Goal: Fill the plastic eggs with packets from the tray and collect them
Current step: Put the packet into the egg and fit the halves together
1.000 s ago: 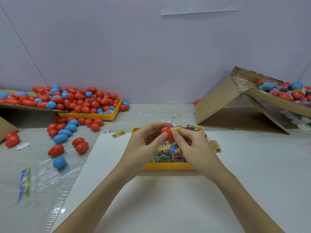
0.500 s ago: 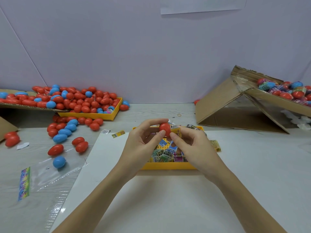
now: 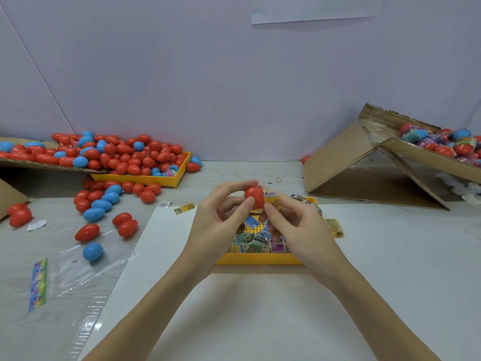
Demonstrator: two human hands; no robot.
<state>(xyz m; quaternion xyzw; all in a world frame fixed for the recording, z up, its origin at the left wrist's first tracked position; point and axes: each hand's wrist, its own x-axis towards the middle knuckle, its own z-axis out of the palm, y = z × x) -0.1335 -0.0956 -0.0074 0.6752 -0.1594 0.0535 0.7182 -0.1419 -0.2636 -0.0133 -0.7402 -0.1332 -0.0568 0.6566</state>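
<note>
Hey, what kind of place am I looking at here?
Probably a small hand-packing workbench: a heap of loose plastic eggs, a yellow tray of packets, and a cardboard box holding wrapped eggs.

Both forearms are bare up to the bottom edge of the view, with no sleeve showing on either. The left hand (image 3: 218, 225) and the right hand (image 3: 299, 230) wear nothing. The fingers (image 3: 235, 186) are slim, with short, unpainted nails.
</note>
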